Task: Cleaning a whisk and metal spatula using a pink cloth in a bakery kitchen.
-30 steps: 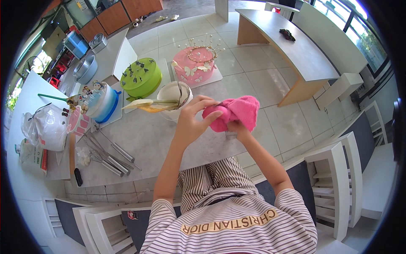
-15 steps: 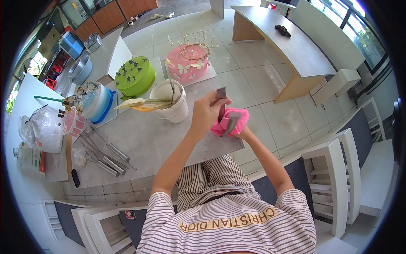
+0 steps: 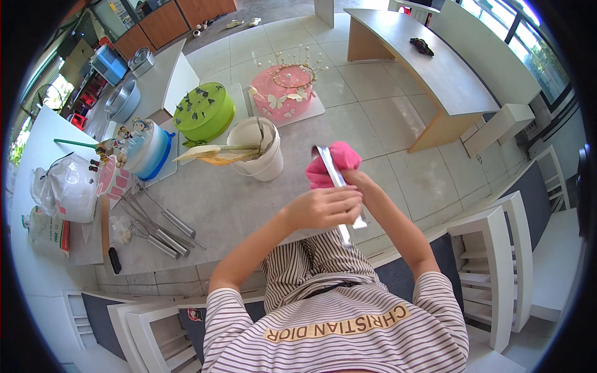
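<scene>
My left hand point(image 3: 326, 208) grips a long flat metal spatula point(image 3: 329, 169) near its handle, over the front edge of the grey counter point(image 3: 230, 214). My right hand point(image 3: 359, 182) sits mostly hidden behind a bunched pink cloth point(image 3: 339, 156) wrapped around the blade's upper part. A white bucket point(image 3: 256, 149) with tools in it stands just left of the cloth.
On the counter stand a pink decorated cake point(image 3: 287, 93), a green cake point(image 3: 204, 112) and a blue-and-white cake point(image 3: 146, 149). Metal utensils point(image 3: 158, 227) lie at the left front, a clear bag point(image 3: 68, 186) farther left. White chairs point(image 3: 494, 261) flank me.
The pink cloth was first spread between both hands, then bunched around the metal spatula. The spatula now lies longer in view, held by my left hand, closer to my body.
</scene>
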A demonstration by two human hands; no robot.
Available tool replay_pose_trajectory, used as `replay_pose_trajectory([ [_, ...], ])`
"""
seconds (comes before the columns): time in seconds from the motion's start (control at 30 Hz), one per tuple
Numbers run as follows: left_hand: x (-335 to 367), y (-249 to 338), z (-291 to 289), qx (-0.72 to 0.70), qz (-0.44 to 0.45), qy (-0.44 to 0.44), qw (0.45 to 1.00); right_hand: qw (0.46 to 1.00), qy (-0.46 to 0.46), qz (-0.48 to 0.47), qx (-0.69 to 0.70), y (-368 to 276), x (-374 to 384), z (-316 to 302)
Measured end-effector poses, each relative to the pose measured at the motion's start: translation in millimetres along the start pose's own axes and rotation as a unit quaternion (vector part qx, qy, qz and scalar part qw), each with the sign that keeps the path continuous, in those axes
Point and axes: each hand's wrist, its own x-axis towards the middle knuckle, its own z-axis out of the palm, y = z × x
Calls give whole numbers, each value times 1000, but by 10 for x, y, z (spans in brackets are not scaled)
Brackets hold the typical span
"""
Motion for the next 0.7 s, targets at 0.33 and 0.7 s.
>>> replay_pose_trajectory([
  [0.33, -47, -349, -149, 70, 15, 18, 997, 955, -39, 164, 243, -332, -544, 365],
  [0.7, 342, -295, -240, 108, 86, 73, 988, 963, 47, 130, 230, -485, -1283, 405],
])
